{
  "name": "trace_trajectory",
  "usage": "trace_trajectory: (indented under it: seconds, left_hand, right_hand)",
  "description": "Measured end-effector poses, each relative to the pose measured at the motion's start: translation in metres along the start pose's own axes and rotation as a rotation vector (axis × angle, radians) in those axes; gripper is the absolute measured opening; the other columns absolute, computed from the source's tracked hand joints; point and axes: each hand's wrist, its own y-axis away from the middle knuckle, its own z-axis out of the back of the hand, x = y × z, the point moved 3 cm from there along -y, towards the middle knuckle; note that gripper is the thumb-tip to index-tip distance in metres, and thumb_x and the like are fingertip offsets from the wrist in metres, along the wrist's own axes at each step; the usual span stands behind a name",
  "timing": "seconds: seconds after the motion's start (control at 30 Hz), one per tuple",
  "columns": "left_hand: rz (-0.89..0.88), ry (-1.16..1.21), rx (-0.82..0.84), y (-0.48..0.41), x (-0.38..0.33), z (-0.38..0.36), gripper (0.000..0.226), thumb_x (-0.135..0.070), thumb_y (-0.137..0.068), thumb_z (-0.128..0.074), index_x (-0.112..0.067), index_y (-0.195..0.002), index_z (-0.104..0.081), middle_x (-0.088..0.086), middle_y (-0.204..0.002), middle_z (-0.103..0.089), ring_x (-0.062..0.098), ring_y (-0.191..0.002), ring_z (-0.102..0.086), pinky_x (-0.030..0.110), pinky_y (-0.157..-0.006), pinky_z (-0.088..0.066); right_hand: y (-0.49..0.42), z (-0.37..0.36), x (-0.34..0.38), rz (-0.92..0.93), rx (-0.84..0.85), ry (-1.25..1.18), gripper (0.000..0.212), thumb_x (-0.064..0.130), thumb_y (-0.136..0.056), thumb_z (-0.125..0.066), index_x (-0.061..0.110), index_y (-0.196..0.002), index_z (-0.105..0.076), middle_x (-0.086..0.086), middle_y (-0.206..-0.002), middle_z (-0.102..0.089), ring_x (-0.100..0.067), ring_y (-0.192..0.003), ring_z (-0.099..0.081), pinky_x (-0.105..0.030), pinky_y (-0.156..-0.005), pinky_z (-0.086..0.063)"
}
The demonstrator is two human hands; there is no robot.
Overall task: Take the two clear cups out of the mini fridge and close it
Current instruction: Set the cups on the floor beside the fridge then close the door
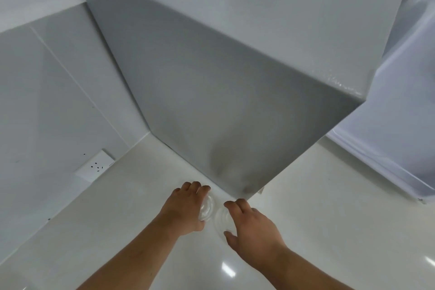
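Two clear cups stand side by side on the white counter, just in front of the grey mini fridge. My left hand curls around the left clear cup. Beside it, my right hand wraps the right clear cup from the right. Both cups are seen from above and are partly covered by my fingers. The fridge door hangs open at the right, with its pale inner side facing me.
A white wall socket sits low on the tiled wall at the left. The fridge's near corner comes down close behind my hands. More white counter stretches out to the right, under the open door.
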Motion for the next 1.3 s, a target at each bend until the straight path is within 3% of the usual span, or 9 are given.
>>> trace_trajectory:
  seconds: [0.27, 0.4, 0.5, 0.57, 0.63, 0.73, 0.97, 1.1, 1.3]
  left_hand:
    - [0.006, -0.046, 0.004, -0.002, 0.002, -0.007, 0.095, -0.052, -0.072, -0.072, -0.030, -0.151, -0.024, -0.003, -0.147, -0.039, 0.023, -0.129, -0.043, 0.036, -0.103, -0.041]
    - [0.040, -0.048, 0.022, 0.007, -0.001, -0.003, 0.108, -0.060, -0.072, -0.073, -0.031, -0.158, -0.014, -0.003, -0.159, -0.028, 0.023, -0.139, -0.036, 0.037, -0.111, -0.035]
    - [0.107, 0.002, -0.032, 0.023, -0.012, 0.012, 0.100, -0.064, -0.077, -0.067, -0.031, -0.158, -0.019, -0.003, -0.165, -0.024, 0.023, -0.145, -0.032, 0.039, -0.116, -0.032]
    - [0.124, 0.049, -0.144, 0.037, -0.025, 0.025, 0.077, -0.057, -0.082, -0.065, -0.028, -0.149, -0.042, -0.002, -0.155, -0.042, 0.024, -0.137, -0.044, 0.038, -0.108, -0.043]
    - [0.153, 0.117, -0.300, 0.052, -0.043, 0.040, 0.046, -0.045, -0.084, -0.068, -0.025, -0.125, -0.063, -0.005, -0.127, -0.063, 0.022, -0.114, -0.061, 0.036, -0.085, -0.053]
    - [0.236, 0.184, -0.414, 0.074, -0.081, 0.064, 0.017, -0.040, -0.090, -0.064, -0.031, -0.103, -0.070, -0.015, -0.096, -0.068, 0.010, -0.089, -0.062, 0.026, -0.066, -0.050]
    - [0.183, 0.296, -0.489, 0.081, -0.219, 0.124, 0.023, -0.050, -0.092, -0.047, -0.036, -0.096, -0.065, -0.021, -0.087, -0.068, 0.002, -0.081, -0.063, 0.009, -0.060, -0.037]
    - [0.073, 0.313, -0.557, 0.058, -0.284, 0.181, 0.021, -0.050, -0.095, -0.050, -0.038, -0.103, -0.065, -0.021, -0.093, -0.067, 0.003, -0.083, -0.060, 0.010, -0.066, -0.037]
    - [-0.064, 0.275, -0.725, 0.026, -0.346, 0.302, 0.030, -0.055, -0.096, -0.056, -0.037, -0.119, -0.062, -0.020, -0.110, -0.066, 0.007, -0.096, -0.064, 0.021, -0.084, -0.053]
  right_hand:
    - [-0.003, -0.004, -0.007, 0.010, 0.008, -0.004, 0.060, 0.047, -0.095, -0.056, 0.032, -0.147, -0.029, 0.007, -0.140, -0.044, -0.022, -0.105, -0.059, -0.036, -0.080, -0.055]
    - [0.002, -0.001, -0.012, 0.035, 0.007, 0.004, 0.063, 0.049, -0.096, -0.056, 0.031, -0.148, -0.027, 0.007, -0.141, -0.042, -0.022, -0.105, -0.058, -0.038, -0.079, -0.055]
    - [0.014, 0.007, -0.019, 0.083, -0.011, 0.022, 0.061, 0.053, -0.096, -0.051, 0.031, -0.147, -0.028, 0.007, -0.141, -0.043, -0.021, -0.106, -0.057, -0.036, -0.080, -0.054]
    - [0.025, 0.018, -0.027, 0.124, -0.041, 0.040, 0.056, 0.055, -0.096, -0.045, 0.031, -0.146, -0.033, 0.007, -0.140, -0.046, -0.020, -0.112, -0.054, -0.035, -0.084, -0.053]
    - [0.037, 0.033, -0.038, 0.149, -0.094, 0.048, 0.051, 0.054, -0.099, -0.040, 0.029, -0.144, -0.041, 0.008, -0.139, -0.050, -0.019, -0.117, -0.051, -0.033, -0.090, -0.051]
    - [0.056, 0.065, -0.060, 0.150, -0.195, 0.014, 0.043, 0.049, -0.103, -0.040, 0.029, -0.138, -0.055, 0.010, -0.133, -0.059, -0.015, -0.121, -0.050, -0.029, -0.096, -0.047]
    - [0.106, 0.162, -0.106, 0.174, -0.415, -0.030, 0.036, 0.048, -0.102, -0.045, 0.028, -0.120, -0.068, 0.010, -0.119, -0.068, -0.014, -0.113, -0.056, -0.028, -0.093, -0.048]
    - [0.132, 0.226, -0.137, 0.157, -0.534, 0.010, 0.039, 0.051, -0.102, -0.039, 0.030, -0.119, -0.068, 0.012, -0.119, -0.067, -0.012, -0.112, -0.053, -0.027, -0.095, -0.046]
    - [0.169, 0.347, -0.169, 0.136, -0.748, 0.091, 0.036, 0.048, -0.103, -0.047, 0.024, -0.116, -0.070, 0.007, -0.116, -0.069, -0.018, -0.112, -0.055, -0.032, -0.094, -0.046]
